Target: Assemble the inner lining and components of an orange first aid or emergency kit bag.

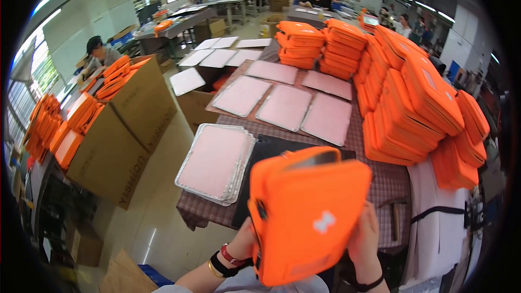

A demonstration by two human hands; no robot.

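Observation:
An orange zippered case (304, 222) with a small white emblem is held upright in front of me, tilted a little. Its top edge gapes, and a grey lining shows inside. My left hand (244, 243) grips the case's lower left side, most of its fingers hidden behind it. On the right edge, my right hand (364, 233) is closed round the case, with the thumb side showing. Just beyond it lies a black mat (271, 149) on the table. To its left sits a stack of pale pink sheets with silvery edges (214, 163).
More pink sheets (285, 106) lie in rows across the checked tablecloth (388, 192). Tall piles of orange cases (407, 97) line the right side. A hammer-like tool (395, 220) rests near the right edge. Large cartons (116, 146) stand left, with a person (100, 54) behind them.

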